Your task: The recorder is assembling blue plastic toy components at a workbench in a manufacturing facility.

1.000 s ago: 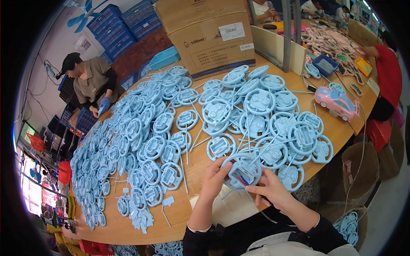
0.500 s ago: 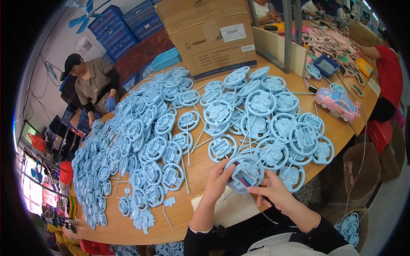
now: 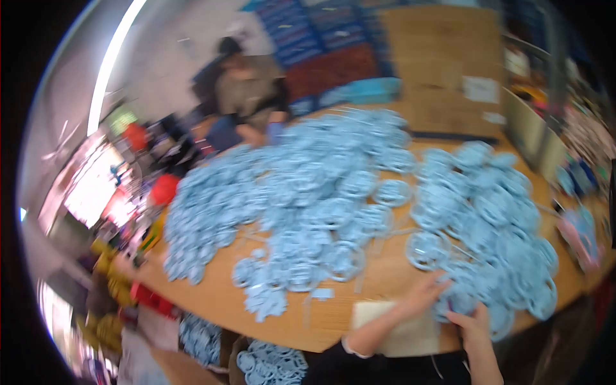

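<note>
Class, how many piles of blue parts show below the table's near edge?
2: a left-hand pile, and a right-hand pile close beside it. More may be hidden beneath the table.

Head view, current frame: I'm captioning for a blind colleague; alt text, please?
Left hand and right hand appear to hold a light-blue round part at a wooden table heaped with similar parts; a cardboard box and co-worker show behind, all blurred.
</note>
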`<state>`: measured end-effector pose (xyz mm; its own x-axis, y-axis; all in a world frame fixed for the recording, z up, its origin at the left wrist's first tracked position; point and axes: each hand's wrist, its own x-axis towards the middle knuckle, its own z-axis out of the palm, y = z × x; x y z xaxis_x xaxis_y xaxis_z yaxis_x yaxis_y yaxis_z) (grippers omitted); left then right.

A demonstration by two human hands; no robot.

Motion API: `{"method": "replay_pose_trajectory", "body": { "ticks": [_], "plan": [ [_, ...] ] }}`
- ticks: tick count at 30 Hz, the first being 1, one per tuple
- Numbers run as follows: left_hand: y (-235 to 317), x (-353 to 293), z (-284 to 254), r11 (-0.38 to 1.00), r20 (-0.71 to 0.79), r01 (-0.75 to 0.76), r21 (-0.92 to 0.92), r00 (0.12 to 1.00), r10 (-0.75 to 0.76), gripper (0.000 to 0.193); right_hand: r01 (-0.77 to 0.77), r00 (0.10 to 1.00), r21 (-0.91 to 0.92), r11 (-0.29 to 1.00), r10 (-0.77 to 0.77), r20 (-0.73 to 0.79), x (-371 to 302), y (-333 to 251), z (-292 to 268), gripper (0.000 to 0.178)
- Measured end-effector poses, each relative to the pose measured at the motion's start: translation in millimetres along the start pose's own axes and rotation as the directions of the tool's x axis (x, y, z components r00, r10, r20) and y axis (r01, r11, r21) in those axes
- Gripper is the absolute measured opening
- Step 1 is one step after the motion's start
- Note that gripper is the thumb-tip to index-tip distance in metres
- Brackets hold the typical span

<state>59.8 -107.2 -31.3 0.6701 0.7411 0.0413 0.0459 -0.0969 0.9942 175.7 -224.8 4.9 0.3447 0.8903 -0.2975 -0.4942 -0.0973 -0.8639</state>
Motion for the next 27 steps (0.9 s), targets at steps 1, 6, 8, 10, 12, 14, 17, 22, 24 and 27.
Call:
{"method": "replay_pose_trajectory", "body": {
  "ticks": [1, 6, 8, 10, 12, 14, 17, 22, 24, 27],
  "plan": [
    [-23, 4, 4, 0.991, 0.039, 0.125, 0.047, 0.991, -0.127, 0.038, 0.050, 0.999, -0.023, 0.998, -0.050, 0.013, 0, 3, 1, 0.056],
    [-16, 7, 19, 0.996, -0.007, -0.093, 0.009, 0.996, 0.093, 0.030, -0.030, 0.997, -0.007, 1.000, 0.029, -0.070, -10, 0, -4, 0.027],
    [-1, 0, 19, 0.981, 0.075, 0.011, -0.192, 0.997, 0.003, 0.026, -0.054, 0.996, 0.005, 0.999, 0.054, -0.072, -12, 0, -3, 0.041],
    [5, -5, 18, 0.960, 0.071, 0.088, -0.264, 0.995, -0.072, 0.026, -0.029, 0.998, 0.014, 0.999, 0.029, -0.051, -11, 3, -4, 0.036],
    [2, -3, 23, 0.923, 0.115, 0.178, -0.342, 0.982, -0.146, 0.027, 0.007, 0.997, 0.028, 1.000, -0.004, -0.072, -10, 5, -3, 0.032],
    [-11, 7, 37, 0.941, 0.031, 0.104, -0.321, 0.995, -0.100, 0.031, 0.126, 0.992, 0.014, 0.992, -0.126, -0.004, 1, 0, 7, 0.045],
    [13, 5, 18, 0.963, 0.119, 0.100, -0.251, 0.990, -0.072, 0.041, 0.127, 0.984, 0.090, 0.988, -0.115, -0.134, 13, 11, -17, 0.065],
    [23, -2, -4, 0.911, -0.086, 0.254, -0.324, 0.951, -0.296, 0.034, -0.054, 0.992, 0.077, 0.996, 0.063, -0.112, 24, 16, 0, 0.043],
    [17, -1, 4, 0.914, -0.114, 0.124, -0.387, 0.977, -0.181, 0.032, -0.009, 0.993, 0.138, 0.990, 0.025, -0.114, 7, -11, 5, 0.034],
    [19, 0, 21, 0.879, -0.065, 0.101, -0.467, 0.987, -0.148, 0.031, 0.000, 1.000, 0.263, 0.965, 0.006, -0.021, 10, 6, -18, 0.033]
  ]
}}
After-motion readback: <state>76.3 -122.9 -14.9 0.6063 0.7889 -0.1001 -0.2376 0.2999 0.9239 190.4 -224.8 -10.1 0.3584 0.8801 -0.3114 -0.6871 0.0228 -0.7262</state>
